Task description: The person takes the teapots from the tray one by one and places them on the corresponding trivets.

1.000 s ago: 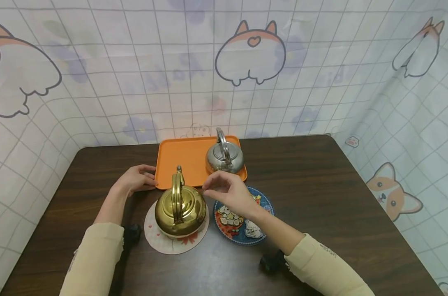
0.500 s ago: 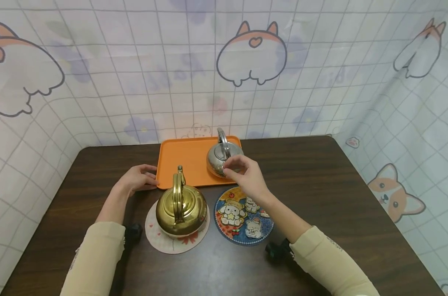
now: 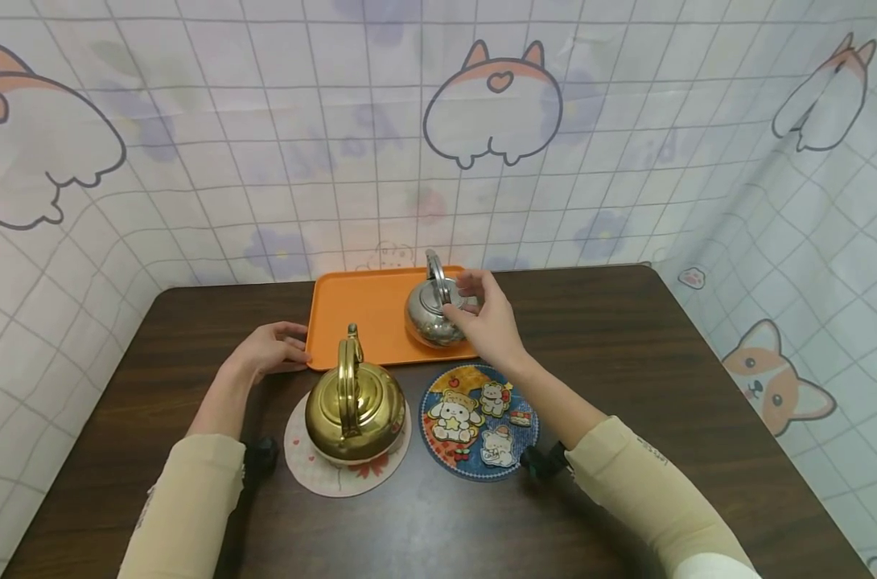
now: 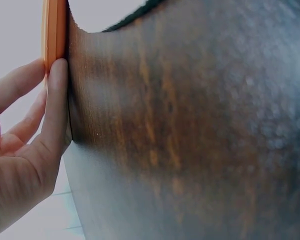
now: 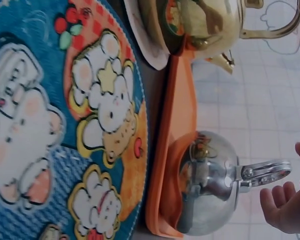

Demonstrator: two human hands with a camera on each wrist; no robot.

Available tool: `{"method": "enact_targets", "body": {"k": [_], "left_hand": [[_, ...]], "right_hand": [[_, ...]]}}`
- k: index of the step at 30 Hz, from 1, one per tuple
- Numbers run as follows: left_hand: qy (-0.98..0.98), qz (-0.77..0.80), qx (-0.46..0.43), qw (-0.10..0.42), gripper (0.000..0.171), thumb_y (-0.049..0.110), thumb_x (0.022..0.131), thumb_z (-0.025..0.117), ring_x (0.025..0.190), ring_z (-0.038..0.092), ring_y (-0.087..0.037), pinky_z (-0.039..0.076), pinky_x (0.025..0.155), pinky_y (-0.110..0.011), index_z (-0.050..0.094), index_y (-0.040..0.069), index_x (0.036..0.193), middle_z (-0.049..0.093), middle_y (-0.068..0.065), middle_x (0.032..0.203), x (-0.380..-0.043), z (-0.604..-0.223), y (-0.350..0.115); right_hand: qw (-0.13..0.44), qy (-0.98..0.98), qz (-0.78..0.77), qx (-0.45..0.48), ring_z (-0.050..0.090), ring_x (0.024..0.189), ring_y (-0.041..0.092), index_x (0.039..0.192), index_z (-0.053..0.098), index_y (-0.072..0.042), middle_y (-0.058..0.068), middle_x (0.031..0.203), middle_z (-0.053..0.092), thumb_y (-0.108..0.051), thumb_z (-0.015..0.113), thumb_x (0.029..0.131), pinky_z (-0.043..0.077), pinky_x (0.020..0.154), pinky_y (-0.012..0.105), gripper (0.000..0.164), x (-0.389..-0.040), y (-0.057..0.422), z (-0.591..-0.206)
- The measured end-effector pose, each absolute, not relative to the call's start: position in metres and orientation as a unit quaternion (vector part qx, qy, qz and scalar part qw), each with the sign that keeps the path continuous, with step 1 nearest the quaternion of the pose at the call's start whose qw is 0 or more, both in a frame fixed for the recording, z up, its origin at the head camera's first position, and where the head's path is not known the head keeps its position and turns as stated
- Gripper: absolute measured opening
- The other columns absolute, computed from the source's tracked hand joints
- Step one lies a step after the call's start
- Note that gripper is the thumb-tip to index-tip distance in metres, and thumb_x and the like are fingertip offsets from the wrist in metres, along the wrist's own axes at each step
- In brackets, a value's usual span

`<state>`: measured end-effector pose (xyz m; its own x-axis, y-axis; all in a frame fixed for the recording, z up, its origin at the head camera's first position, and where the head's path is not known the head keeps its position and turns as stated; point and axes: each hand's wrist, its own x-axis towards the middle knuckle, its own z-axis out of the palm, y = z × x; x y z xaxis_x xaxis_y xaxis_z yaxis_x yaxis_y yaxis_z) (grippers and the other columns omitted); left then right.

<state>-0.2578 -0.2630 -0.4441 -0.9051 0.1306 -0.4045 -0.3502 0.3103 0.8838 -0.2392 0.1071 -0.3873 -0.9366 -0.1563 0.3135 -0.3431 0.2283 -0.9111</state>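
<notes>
My left hand [image 3: 268, 351] rests beside the orange tray [image 3: 347, 318], its fingertips touching the tray's left rim. Close up in the left wrist view, the thumb and a finger meet the tray's edge [image 4: 55, 35]. On the tray's right part stands a silver kettle [image 3: 427, 318], its handle upright. My right hand [image 3: 491, 322] is just right of that handle, fingers loosely bent; the right wrist view shows a gap between the fingertips [image 5: 265, 197] and the handle [image 5: 267, 172]. A gold kettle [image 3: 355, 410] stands on a round pink-and-white mat [image 3: 304, 470] in front of the tray.
A round blue mat [image 3: 446, 470] with cartoon animals lies right of the gold kettle, under my right forearm. The dark wooden table [image 3: 598, 346] extends to both sides. A curtain [image 3: 323, 161] with a tile print hangs behind it.
My right hand has moved from beside the gold kettle, rightward and away from me, to the silver kettle's handle. The left hand stays at the tray's edge.
</notes>
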Motion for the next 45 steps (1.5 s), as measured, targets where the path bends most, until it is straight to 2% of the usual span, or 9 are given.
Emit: {"method": "enact_targets", "body": {"k": [5,8,16,20,26,36,45], "left_hand": [[0.778,0.589,-0.075,0.206,0.068,-0.009,0.092,0.070,0.087,0.070,-0.019,0.062,0.083,-0.033,0.036,-0.010,0.151,0.064,-0.015,0.109,-0.256,-0.443,-0.264],[0.784,0.580,-0.073,0.206,0.068,-0.007,0.094,0.069,0.089,0.069,-0.019,0.061,0.086,-0.034,0.034,-0.008,0.153,0.062,-0.018,0.114,-0.256,-0.440,-0.264],[0.784,0.580,-0.076,0.208,0.069,-0.007,0.095,0.068,0.089,0.070,-0.017,0.061,0.088,-0.035,0.033,-0.008,0.154,0.062,-0.020,0.118,-0.257,-0.440,-0.269],[0.784,0.580,-0.075,0.208,0.068,-0.007,0.095,0.068,0.089,0.070,-0.018,0.061,0.087,-0.034,0.034,-0.008,0.153,0.063,-0.019,0.117,-0.257,-0.440,-0.270],[0.782,0.586,-0.064,0.204,0.066,-0.007,0.096,0.068,0.090,0.070,-0.018,0.060,0.090,-0.036,0.035,-0.008,0.153,0.062,-0.019,0.117,-0.258,-0.440,-0.267],[0.777,0.590,-0.070,0.208,0.068,-0.008,0.095,0.069,0.091,0.070,-0.019,0.060,0.091,-0.037,0.035,-0.009,0.153,0.061,-0.020,0.117,-0.257,-0.442,-0.264],[0.772,0.596,-0.071,0.207,0.069,-0.007,0.094,0.069,0.089,0.070,-0.018,0.060,0.091,-0.038,0.034,-0.009,0.153,0.062,-0.020,0.118,-0.257,-0.445,-0.263]], "right_hand": [[0.054,-0.791,0.593,0.144,0.052,0.124,0.029,0.139,0.048,-0.001,0.013,0.135,0.054,-0.009,0.071,0.098,0.048,0.106,0.043,0.048,-0.247,0.103,-0.385],[0.046,-0.791,0.594,0.137,0.052,0.124,0.029,0.140,0.048,0.000,0.013,0.134,0.054,-0.009,0.071,0.098,0.049,0.105,0.041,0.048,-0.250,0.101,-0.385],[0.011,-0.781,0.609,0.136,0.056,0.121,0.030,0.140,0.048,0.004,0.016,0.131,0.057,-0.006,0.069,0.098,0.051,0.102,0.042,0.047,-0.258,0.096,-0.386],[-0.008,-0.780,0.611,0.136,0.057,0.118,0.030,0.141,0.049,0.002,0.016,0.128,0.060,-0.006,0.068,0.099,0.053,0.098,0.044,0.047,-0.260,0.096,-0.386],[0.003,-0.784,0.604,0.142,0.058,0.114,0.031,0.136,0.052,0.000,0.017,0.125,0.061,-0.004,0.067,0.100,0.052,0.097,0.044,0.040,-0.261,0.095,-0.385],[0.012,-0.788,0.597,0.148,0.059,0.110,0.031,0.124,0.060,0.003,0.018,0.117,0.063,-0.001,0.066,0.100,0.051,0.098,0.042,0.025,-0.260,0.097,-0.387],[0.009,-0.799,0.587,0.131,0.059,0.103,0.028,0.116,0.063,0.000,0.013,0.110,0.063,-0.006,0.070,0.099,0.052,0.089,0.038,0.020,-0.261,0.103,-0.390]]}}
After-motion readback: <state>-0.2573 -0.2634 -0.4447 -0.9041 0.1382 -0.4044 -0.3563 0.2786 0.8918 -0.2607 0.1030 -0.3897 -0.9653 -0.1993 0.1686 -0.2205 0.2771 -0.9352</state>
